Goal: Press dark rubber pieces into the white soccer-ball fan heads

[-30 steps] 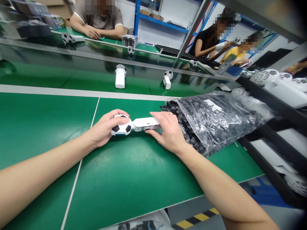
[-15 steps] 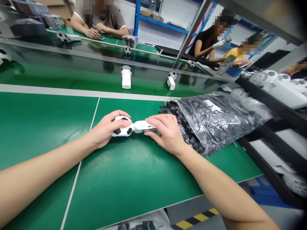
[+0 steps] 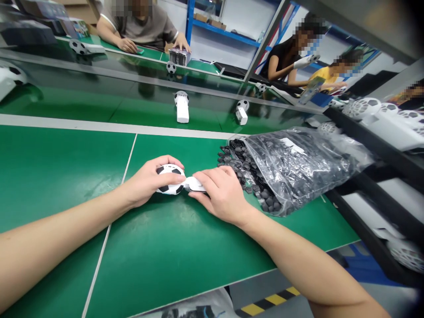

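My left hand point(image 3: 149, 180) wraps a round head printed like a football point(image 3: 170, 179), black patches on white. That head joins a white plastic handle point(image 3: 195, 184), and my right hand point(image 3: 221, 194) lies over it, fingers hiding most of its length. The two hands nearly meet at the joint. Just past my right hand spill loose small black pieces point(image 3: 241, 165) from a clear plastic bag point(image 3: 301, 168) full of the same pieces. My right palm sits close to this spill without visibly touching it.
Everything lies on a green mat bench point(image 3: 66, 176). Beyond its grey strip stand two upright football-headed white units point(image 3: 182, 106). Black shelving with white perforated parts point(image 3: 361, 108) runs along the right. A seated person point(image 3: 139, 26) touches a metal box point(image 3: 179, 56) across the bench.
My right hand has slid left along the white handle and covers more of it, closer to my left hand. The person across the bench has moved a hand onto the metal box.
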The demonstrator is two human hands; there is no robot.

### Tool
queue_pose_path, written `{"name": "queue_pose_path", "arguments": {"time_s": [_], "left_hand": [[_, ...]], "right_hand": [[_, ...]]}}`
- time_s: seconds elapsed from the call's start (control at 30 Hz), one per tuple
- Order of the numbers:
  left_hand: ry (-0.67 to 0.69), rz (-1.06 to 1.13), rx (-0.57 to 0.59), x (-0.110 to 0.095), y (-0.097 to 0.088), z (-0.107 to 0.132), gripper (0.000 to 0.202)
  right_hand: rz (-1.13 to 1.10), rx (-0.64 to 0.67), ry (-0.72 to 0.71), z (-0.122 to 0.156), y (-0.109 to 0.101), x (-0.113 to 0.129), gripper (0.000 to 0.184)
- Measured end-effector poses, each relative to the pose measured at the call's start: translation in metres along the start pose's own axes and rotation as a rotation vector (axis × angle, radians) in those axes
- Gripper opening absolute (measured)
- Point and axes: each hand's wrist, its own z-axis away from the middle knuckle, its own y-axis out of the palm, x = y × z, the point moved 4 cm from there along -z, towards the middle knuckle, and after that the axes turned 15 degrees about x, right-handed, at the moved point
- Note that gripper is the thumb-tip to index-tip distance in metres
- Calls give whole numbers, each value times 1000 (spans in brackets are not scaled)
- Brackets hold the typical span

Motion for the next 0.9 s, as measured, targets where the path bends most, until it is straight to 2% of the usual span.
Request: {"name": "queue_pose_path", "arguments": {"time_s": [0.17, 0.3, 0.33, 0.4, 0.5, 0.6, 0.67, 0.73, 0.9], "left_hand": [[-36, 232, -37, 1, -8, -5, 33], [-29, 285, -90, 3, -15, -4, 35], [-14, 223, -100, 1, -16, -3, 37], [48, -62, -127, -5, -18, 1, 40], [230, -657, -168, -19, -13, 9, 44], [421, -1047, -163, -25, -3, 15, 46], [481, -1185, -143, -23, 2, 17, 40], [486, -1254, -129, -21, 4, 17, 33], [428, -1255, -156, -19, 3, 15, 29]], "right_hand": [[-108, -65, 102, 3, -7, -18, 46], [-363, -179, 204, 10, -8, -41, 42], [-410, -197, 204, 11, -6, -44, 40], [-443, -220, 176, 11, -3, -45, 36], [-434, -236, 130, 10, 0, -38, 33], [-438, -250, 93, 9, -2, -30, 34], [-443, -260, 71, 10, -4, -27, 35], [-448, -266, 59, 11, -5, -26, 35], [-491, -269, 63, 12, -4, -29, 35]]}}
